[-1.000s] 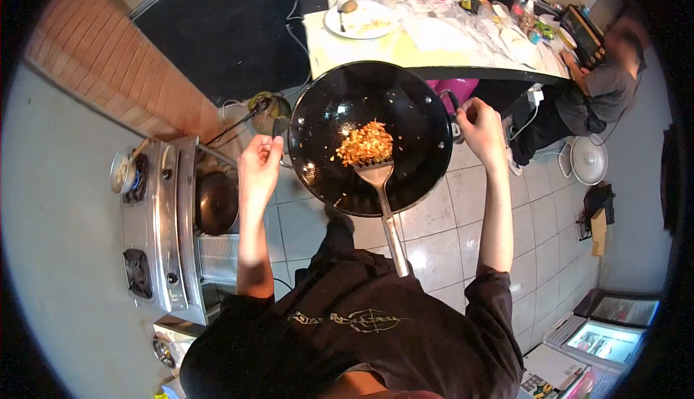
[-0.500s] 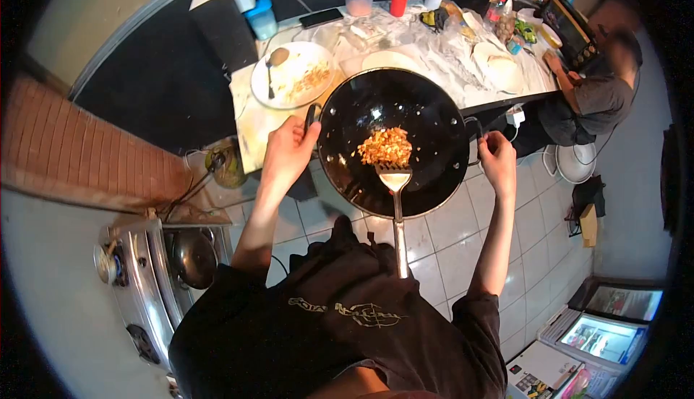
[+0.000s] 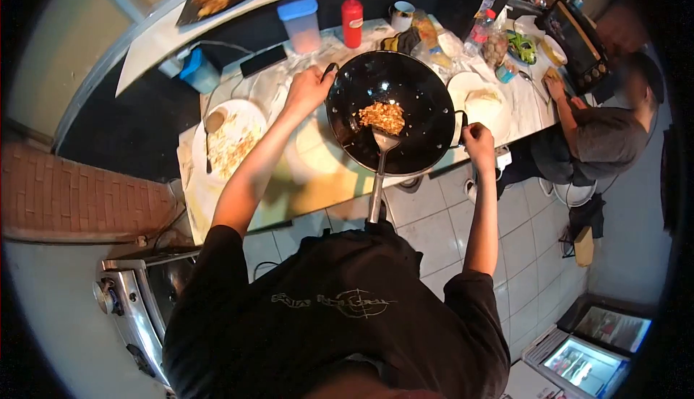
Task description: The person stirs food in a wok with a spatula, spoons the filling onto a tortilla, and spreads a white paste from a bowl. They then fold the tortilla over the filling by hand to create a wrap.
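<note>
A black wok [image 3: 426, 84] hangs level between my hands over the counter. My left hand [image 3: 309, 89] is closed around its left handle, and my right hand [image 3: 479, 142] grips the loop handle on the right. Browned, finely chopped food [image 3: 383, 118] is heaped in the middle of the wok. A metal spatula [image 3: 377, 186] lies in it untouched by either hand, its slotted head against the food and its handle sticking out over the near rim towards my shirt.
On the counter [image 3: 325, 191], a white plate [image 3: 197, 155] with food scraps and a ladle is at the left. Another white plate [image 3: 499, 126] lies right of the wok. A red squeeze bottle [image 3: 352, 24] and mug [image 3: 402, 16] stand behind. A person [image 3: 611, 135] works at the right.
Both hands have carried the wok forward, from the counter's near edge to above the counter. The spatula and food moved along with it. My body has come closer to the counter.
</note>
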Demonstrator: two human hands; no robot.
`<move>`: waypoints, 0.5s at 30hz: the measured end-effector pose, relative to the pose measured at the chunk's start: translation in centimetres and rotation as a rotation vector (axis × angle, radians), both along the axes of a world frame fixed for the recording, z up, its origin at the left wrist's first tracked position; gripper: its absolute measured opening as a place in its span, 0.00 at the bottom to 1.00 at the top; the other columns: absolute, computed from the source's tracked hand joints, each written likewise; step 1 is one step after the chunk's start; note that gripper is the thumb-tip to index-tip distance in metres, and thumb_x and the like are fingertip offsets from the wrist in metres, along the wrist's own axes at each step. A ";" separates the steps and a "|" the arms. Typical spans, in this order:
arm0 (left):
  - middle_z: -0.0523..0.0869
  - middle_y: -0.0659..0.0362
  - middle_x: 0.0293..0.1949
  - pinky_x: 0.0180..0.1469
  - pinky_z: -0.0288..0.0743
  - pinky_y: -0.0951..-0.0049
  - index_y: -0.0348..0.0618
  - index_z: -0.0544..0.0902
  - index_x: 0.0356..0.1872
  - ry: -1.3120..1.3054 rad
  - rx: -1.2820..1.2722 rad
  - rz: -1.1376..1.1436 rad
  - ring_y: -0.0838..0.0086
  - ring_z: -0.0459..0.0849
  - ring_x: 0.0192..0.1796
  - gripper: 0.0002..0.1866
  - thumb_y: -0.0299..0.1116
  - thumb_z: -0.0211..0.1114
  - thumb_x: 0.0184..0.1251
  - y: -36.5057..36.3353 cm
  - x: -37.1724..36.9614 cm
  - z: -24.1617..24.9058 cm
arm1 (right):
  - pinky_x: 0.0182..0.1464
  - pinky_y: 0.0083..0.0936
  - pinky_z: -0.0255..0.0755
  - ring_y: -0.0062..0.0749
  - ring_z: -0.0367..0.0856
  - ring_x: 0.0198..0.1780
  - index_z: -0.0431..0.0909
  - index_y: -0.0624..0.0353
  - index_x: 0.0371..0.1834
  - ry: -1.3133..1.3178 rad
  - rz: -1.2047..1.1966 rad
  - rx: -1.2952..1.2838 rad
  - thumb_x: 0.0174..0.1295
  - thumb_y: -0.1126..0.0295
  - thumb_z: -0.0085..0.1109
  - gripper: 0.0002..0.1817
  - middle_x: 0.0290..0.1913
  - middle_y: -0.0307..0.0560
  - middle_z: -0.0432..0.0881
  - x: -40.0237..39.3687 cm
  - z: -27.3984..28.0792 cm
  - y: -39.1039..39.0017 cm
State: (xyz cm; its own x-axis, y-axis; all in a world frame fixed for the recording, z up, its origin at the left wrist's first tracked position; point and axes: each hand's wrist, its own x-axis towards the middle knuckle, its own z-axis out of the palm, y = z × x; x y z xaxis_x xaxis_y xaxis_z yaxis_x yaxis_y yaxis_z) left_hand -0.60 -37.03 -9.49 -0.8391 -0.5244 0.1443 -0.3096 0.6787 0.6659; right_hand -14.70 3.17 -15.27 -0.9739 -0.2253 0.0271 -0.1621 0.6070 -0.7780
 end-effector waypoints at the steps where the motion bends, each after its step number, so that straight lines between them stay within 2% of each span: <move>1: 0.85 0.49 0.24 0.36 0.76 0.64 0.34 0.82 0.29 -0.010 0.026 -0.006 0.61 0.85 0.30 0.23 0.50 0.66 0.64 -0.5 -1.3 -2.5 | 0.35 0.33 0.76 0.37 0.85 0.29 0.80 0.69 0.30 0.026 -0.024 -0.017 0.58 0.68 0.62 0.11 0.25 0.55 0.84 -0.7 -2.4 -0.5; 2: 0.83 0.45 0.19 0.32 0.76 0.58 0.33 0.80 0.24 0.047 0.002 -0.010 0.54 0.85 0.26 0.25 0.51 0.65 0.63 -1.0 -1.7 -4.4 | 0.35 0.33 0.76 0.37 0.85 0.29 0.80 0.69 0.30 0.032 -0.022 -0.031 0.58 0.68 0.62 0.11 0.25 0.55 0.84 -1.5 -3.4 -1.2; 4: 0.84 0.44 0.22 0.35 0.77 0.58 0.33 0.80 0.25 0.007 0.012 0.001 0.53 0.86 0.29 0.25 0.52 0.65 0.62 -1.2 -2.2 -6.1 | 0.35 0.34 0.76 0.41 0.85 0.28 0.80 0.68 0.30 0.161 0.002 0.038 0.58 0.67 0.62 0.12 0.25 0.56 0.83 -2.5 -4.1 -1.7; 6: 0.84 0.44 0.23 0.37 0.77 0.58 0.33 0.81 0.25 0.002 0.012 0.023 0.53 0.87 0.31 0.26 0.53 0.65 0.62 -1.2 -1.9 -6.9 | 0.37 0.37 0.76 0.49 0.86 0.32 0.81 0.68 0.31 0.259 -0.006 0.044 0.57 0.66 0.63 0.12 0.27 0.60 0.84 -4.0 -4.3 -2.2; 8: 0.85 0.43 0.25 0.39 0.77 0.58 0.33 0.81 0.26 0.007 0.004 0.031 0.53 0.87 0.33 0.27 0.54 0.65 0.62 -1.7 -3.3 -8.5 | 0.37 0.30 0.76 0.35 0.86 0.31 0.83 0.67 0.34 0.264 -0.005 0.088 0.59 0.66 0.63 0.12 0.28 0.54 0.85 -6.0 -5.1 -3.2; 10: 0.86 0.42 0.29 0.42 0.77 0.58 0.33 0.82 0.28 -0.084 0.028 0.043 0.53 0.88 0.37 0.28 0.56 0.64 0.61 -2.3 -4.7 -9.1 | 0.37 0.31 0.77 0.37 0.86 0.31 0.82 0.67 0.34 0.339 -0.031 0.125 0.59 0.65 0.63 0.13 0.29 0.55 0.85 -8.1 -4.9 -4.5; 11: 0.86 0.48 0.29 0.42 0.77 0.63 0.36 0.83 0.32 -0.051 0.040 0.053 0.59 0.86 0.35 0.31 0.62 0.63 0.60 -2.6 -4.7 -9.6 | 0.37 0.31 0.77 0.38 0.86 0.31 0.82 0.67 0.34 0.295 -0.026 0.105 0.59 0.65 0.63 0.13 0.29 0.55 0.85 -8.2 -4.4 -4.7; 12: 0.86 0.48 0.29 0.42 0.77 0.63 0.36 0.83 0.32 -0.055 0.036 0.057 0.59 0.86 0.35 0.31 0.62 0.63 0.60 -2.9 -4.7 -9.2 | 0.37 0.31 0.77 0.38 0.86 0.31 0.82 0.67 0.34 0.291 -0.023 0.101 0.59 0.65 0.63 0.13 0.29 0.55 0.85 -8.5 -3.8 -4.8; 14: 0.87 0.50 0.29 0.43 0.77 0.65 0.35 0.84 0.35 -0.057 0.089 0.052 0.62 0.86 0.36 0.32 0.62 0.64 0.60 -3.6 -4.7 -8.7 | 0.41 0.38 0.77 0.51 0.86 0.34 0.81 0.68 0.34 0.275 0.023 0.082 0.56 0.64 0.63 0.15 0.29 0.60 0.85 -9.0 -3.2 -5.3; 15: 0.87 0.52 0.29 0.41 0.76 0.68 0.34 0.85 0.36 0.001 0.102 0.054 0.67 0.85 0.34 0.31 0.60 0.65 0.61 -3.8 -6.1 -9.2 | 0.39 0.38 0.76 0.49 0.86 0.33 0.80 0.67 0.33 0.299 0.023 0.065 0.57 0.64 0.63 0.14 0.28 0.59 0.84 -10.0 -3.4 -5.4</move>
State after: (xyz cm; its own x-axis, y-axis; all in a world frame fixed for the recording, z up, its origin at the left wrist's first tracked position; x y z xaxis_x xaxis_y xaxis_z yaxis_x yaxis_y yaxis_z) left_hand -6.71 -40.79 -18.66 -0.8092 -0.5809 0.0884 -0.3435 0.5898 0.7308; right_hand -24.65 -2.22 -18.70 -0.9196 -0.2580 0.2963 -0.3921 0.6474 -0.6535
